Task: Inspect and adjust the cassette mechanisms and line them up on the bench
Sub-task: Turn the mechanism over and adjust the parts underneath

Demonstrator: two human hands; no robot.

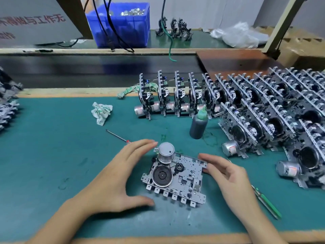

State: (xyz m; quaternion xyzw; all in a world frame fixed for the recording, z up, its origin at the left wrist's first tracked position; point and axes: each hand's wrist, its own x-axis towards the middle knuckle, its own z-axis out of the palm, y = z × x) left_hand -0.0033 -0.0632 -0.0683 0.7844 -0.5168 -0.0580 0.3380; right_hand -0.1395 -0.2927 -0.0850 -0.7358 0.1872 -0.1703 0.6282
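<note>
2 open hands, left hand (116, 178) and right hand (228, 175), fingers straight, flanking the flat cassette mechanism (175, 178), gripping nothing

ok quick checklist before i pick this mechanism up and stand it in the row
1. Cassette mechanism lies flat on the green mat, motor up: ok.
2. Left hand open beside its left edge, not gripping yet: not ok.
3. Right hand has fingertips at the right edge, grip not closed: not ok.
4. Free spot at the left end of the upright row: ok.
5. Dark bottle stands between the mechanism and the row, on the path: not ok.
6. Adjustment finished: cannot tell.
</note>
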